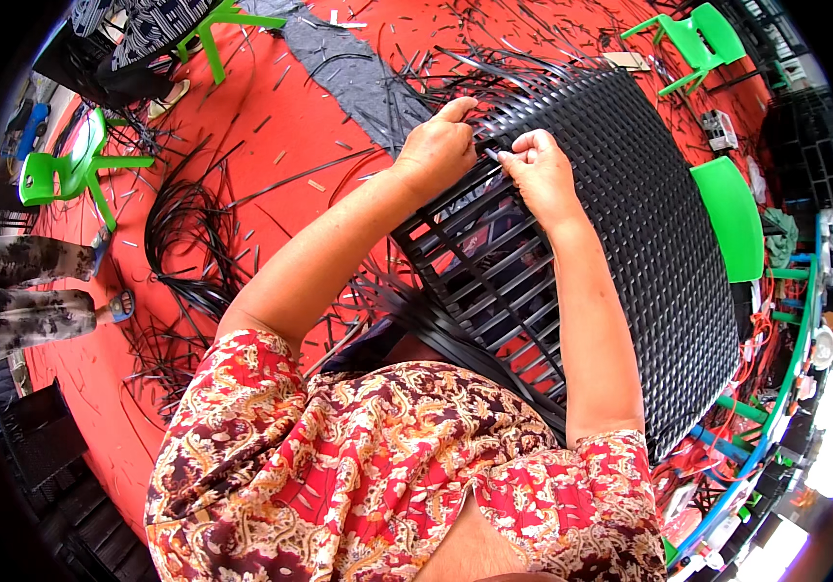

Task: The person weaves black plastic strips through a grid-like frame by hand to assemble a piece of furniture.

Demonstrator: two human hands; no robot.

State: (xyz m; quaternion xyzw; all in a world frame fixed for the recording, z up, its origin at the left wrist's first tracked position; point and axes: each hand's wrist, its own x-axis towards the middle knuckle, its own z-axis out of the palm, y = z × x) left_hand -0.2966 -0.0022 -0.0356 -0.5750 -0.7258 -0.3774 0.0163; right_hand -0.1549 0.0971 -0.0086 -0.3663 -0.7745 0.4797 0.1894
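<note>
A large black woven panel (pixel 630 194) on a frame spreads out in front of me and to the right. Its near-left part is an open grid of bare bars (pixel 494 301). At the far-left corner, where the weave meets the bars, my right hand (pixel 544 182) pinches the end of a black plastic strip (pixel 492 153) between thumb and finger. My left hand (pixel 439 147) is closed just left of it, at the panel's edge; what its fingers hold is hidden. Loose strip ends (pixel 523 82) fan out beyond the corner. A bundle of black strips (pixel 455 349) hangs over the bars near my lap.
Strips and offcuts litter the red floor (pixel 271 126), with a tangled heap of strips (pixel 193 242) to the left. Green plastic chairs stand at the left (pixel 72 170) and far right (pixel 702 44). Another person's legs (pixel 38 291) show at the left. A green-blue rail (pixel 795 359) curves along the right.
</note>
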